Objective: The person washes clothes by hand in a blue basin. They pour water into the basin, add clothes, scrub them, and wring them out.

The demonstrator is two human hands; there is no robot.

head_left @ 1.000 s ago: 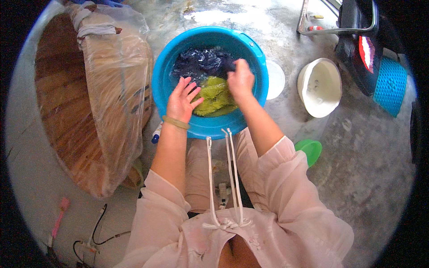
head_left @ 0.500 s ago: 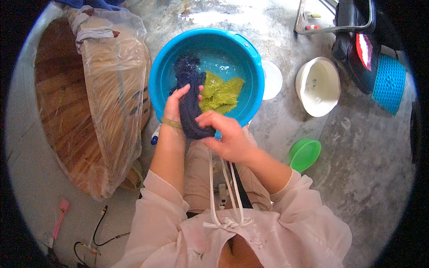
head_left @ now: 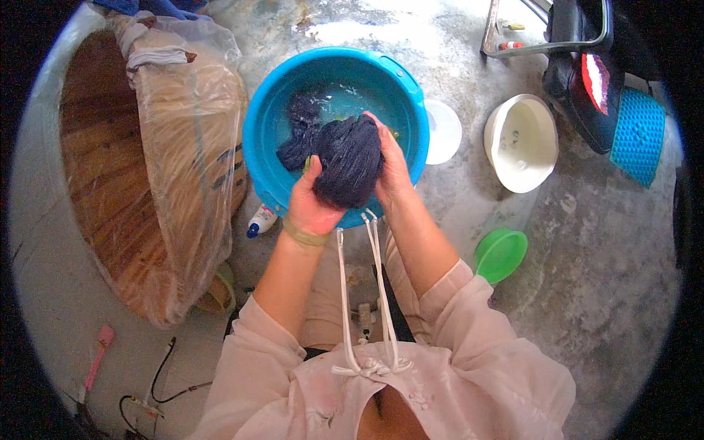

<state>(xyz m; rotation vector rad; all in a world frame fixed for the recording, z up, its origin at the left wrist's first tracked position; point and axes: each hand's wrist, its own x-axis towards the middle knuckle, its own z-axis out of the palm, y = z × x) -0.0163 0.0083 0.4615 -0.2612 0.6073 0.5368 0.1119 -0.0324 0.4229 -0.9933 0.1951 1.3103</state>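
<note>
A wet navy cloth (head_left: 348,163) is bunched into a rounded bundle between my hands, over the near part of a blue basin (head_left: 258,95). My left hand (head_left: 314,204) cups its lower left side, while my right hand (head_left: 394,165) is wrapped along its right side. More dark fabric (head_left: 299,130) trails into the basin at the left; whether it is the same piece I cannot tell. Shallow water glints on the basin's bottom. Only slivers of yellow-green fabric show around the bundle, which hides the rest.
Beside the basin lies a round white lid or plate (head_left: 444,132). A white bowl (head_left: 522,139), a green basin (head_left: 501,254) and a blue textured basket (head_left: 636,138) are to the right. A plastic-wrapped wooden piece (head_left: 147,176) leans at left, near a white bottle (head_left: 262,220).
The dark cloth has gone from a hanging twist to a rounded bundle. My right hand has moved up and forward to its right side. The yellow-green cloth is now mostly covered.
</note>
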